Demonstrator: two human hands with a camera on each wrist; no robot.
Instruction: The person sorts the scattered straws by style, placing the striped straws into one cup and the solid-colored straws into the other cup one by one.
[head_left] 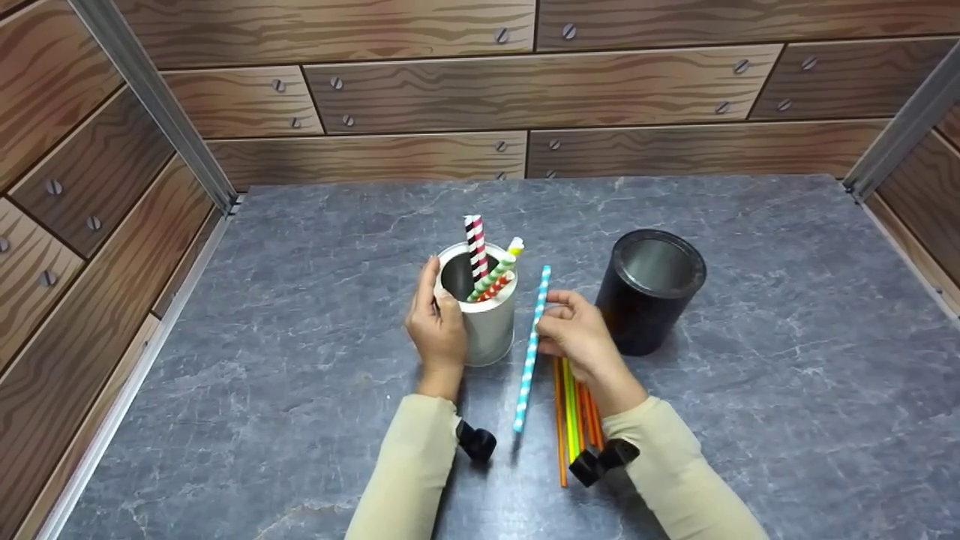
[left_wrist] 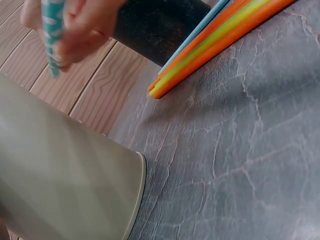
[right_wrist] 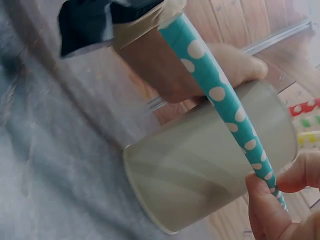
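Observation:
My left hand grips the left side of a light grey can, thumb toward the front of the rim. Several patterned paper straws lean inside the can: black-striped, pink-striped, yellow, green and red ones. Between the can and a black can, my right hand pinches a turquoise paper straw with white dots. In the right wrist view, thumb and finger squeeze this dotted straw near its far end, and it crosses in front of the grey can.
The black can, open at the top, stands right of my right hand. Thin orange and yellow sticks lie on the marbled grey table below my right wrist; a light blue one shows beside them. Wood-patterned walls surround the table's back and sides.

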